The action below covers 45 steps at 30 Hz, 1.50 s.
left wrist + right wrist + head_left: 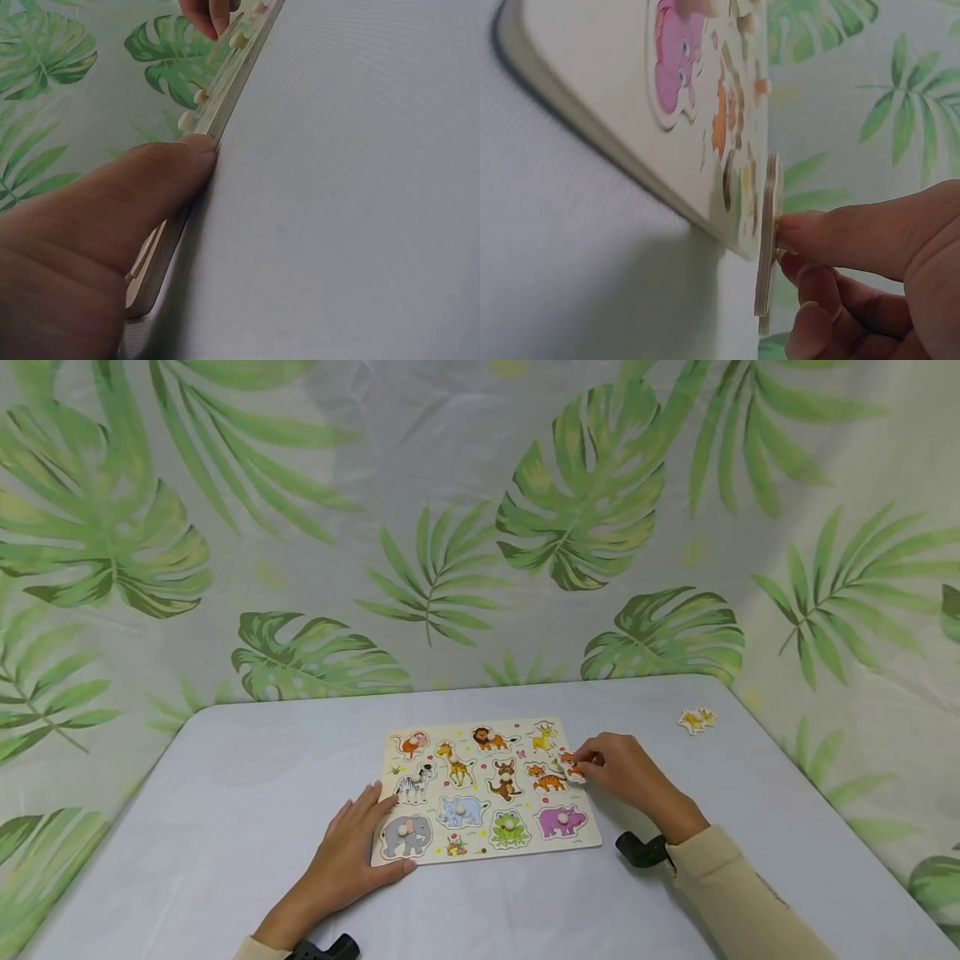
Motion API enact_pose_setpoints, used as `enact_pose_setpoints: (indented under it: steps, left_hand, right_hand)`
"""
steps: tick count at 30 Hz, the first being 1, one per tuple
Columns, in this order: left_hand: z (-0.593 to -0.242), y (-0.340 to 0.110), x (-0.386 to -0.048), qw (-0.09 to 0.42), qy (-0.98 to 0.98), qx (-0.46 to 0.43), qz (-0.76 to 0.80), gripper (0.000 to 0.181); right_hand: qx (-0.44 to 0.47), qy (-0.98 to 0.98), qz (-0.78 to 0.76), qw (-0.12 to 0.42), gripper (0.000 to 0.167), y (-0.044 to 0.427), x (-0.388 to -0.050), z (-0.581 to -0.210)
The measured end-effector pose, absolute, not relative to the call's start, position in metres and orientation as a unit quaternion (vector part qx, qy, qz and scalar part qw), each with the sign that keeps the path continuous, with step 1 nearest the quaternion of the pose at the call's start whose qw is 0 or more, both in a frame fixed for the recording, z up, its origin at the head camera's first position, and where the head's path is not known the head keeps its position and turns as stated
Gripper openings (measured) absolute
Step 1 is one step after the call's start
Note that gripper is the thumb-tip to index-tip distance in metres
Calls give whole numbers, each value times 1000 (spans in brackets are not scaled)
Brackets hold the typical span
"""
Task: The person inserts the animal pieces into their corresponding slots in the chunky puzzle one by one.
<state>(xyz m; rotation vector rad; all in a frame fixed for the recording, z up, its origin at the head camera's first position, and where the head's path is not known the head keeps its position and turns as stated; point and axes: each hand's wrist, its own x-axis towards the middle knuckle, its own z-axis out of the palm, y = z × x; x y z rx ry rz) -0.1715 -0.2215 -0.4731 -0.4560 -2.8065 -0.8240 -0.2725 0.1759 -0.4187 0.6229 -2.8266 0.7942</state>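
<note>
A wooden knob puzzle board (472,852) with animal pictures lies on the white table. My left hand (348,847) rests at its near left corner, fingers fairly straight along the left side. In the left wrist view the thumb (165,169) presses on the board's near edge. At the board's right edge my right hand (626,772) pinches an orange tiger puzzle piece (572,768) between thumb and fingers. The right wrist view shows this piece (767,240) edge-on, tilted, beside the board's corner. Left of it is the tiger picture (546,778) on the board.
A loose yellow horned-animal piece (697,720) lies at the table's far right. Knobbed pieces on the board include an elephant (416,843), a purple hippo (551,828) and a frog (508,837). A leaf-patterned cloth (465,468) hangs behind the table (247,777).
</note>
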Motion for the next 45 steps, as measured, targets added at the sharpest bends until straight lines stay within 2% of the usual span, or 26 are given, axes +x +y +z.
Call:
enact_pose_setpoints:
  steps: [26,45]
  left_hand:
    - [-474,-223,-172,94,-945,-154,-273,93]
    - [-475,-221,-171,86,-946,-148,-275,93]
  right_hand:
    - [247,-924,283,73,6,142,-280,-413]
    - [252,-913,313,66,11,143,-280,-415]
